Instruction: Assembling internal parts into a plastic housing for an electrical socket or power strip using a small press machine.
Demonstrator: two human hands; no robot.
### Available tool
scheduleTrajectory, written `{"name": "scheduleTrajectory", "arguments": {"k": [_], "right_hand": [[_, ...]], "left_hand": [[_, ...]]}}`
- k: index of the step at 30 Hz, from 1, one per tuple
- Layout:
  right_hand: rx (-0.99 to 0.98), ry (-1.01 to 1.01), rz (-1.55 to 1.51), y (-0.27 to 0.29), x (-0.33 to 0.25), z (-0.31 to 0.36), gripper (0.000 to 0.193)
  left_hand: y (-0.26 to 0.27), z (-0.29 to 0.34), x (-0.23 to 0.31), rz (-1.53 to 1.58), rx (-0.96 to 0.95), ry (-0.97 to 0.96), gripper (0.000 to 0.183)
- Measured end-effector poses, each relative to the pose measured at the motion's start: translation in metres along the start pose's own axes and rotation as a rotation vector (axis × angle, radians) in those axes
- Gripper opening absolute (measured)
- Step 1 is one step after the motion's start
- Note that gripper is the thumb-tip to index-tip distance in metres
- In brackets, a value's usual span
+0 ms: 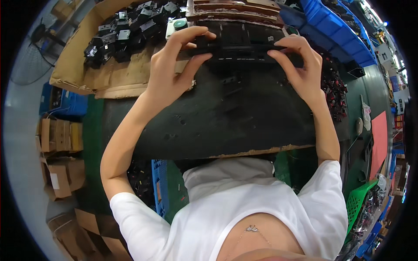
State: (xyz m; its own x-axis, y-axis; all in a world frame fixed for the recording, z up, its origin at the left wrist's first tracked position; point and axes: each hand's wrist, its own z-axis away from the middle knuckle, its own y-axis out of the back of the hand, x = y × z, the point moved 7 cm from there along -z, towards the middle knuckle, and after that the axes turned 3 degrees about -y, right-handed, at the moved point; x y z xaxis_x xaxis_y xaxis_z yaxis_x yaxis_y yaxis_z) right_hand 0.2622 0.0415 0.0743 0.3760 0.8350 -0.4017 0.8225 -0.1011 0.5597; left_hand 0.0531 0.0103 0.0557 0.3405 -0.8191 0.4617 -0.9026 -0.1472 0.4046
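The left hand point(172, 65) and right hand point(304, 65) pinch opposite ends of a black panel point(237, 57), which uneven pressure could drop onto the table point(196, 113).

Print on the black panel point(239, 55) is too small to read. Right of the panel, the picture's top edge crops a blue crate point(328, 29).

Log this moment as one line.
Left hand: gripping black part, left end; Right hand: gripping right end; Nearby: dark worktop, cardboard box
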Motion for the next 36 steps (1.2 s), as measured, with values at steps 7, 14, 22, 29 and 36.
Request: {"name": "scheduleTrajectory", "arguments": {"k": [7, 14, 22, 29, 36], "right_hand": [[0.005, 0.111, 0.033, -0.003, -0.012, -0.001, 0.022], [-0.012, 0.205, 0.127, -0.001, -0.018, 0.002, 0.025], [0.023, 0.216, 0.120, 0.002, -0.018, 0.001, 0.025], [0.041, 0.223, 0.145, 0.002, -0.020, 0.004, 0.021], [-0.129, -0.522, -0.482, -0.026, 0.026, 0.011, 0.017]], "left_hand": [[0.007, 0.006, 0.009, 0.076, 0.207, -0.234, 0.031], [0.014, 0.000, 0.027, -0.400, 0.095, -0.391, 0.027], [0.007, 0.000, 0.018, -0.261, 0.034, -0.263, 0.031], [0.013, -0.005, 0.020, -0.231, 0.040, -0.287, 0.023], [0.008, -0.002, -0.024, 0.415, -0.069, 0.488, 0.035]]}}
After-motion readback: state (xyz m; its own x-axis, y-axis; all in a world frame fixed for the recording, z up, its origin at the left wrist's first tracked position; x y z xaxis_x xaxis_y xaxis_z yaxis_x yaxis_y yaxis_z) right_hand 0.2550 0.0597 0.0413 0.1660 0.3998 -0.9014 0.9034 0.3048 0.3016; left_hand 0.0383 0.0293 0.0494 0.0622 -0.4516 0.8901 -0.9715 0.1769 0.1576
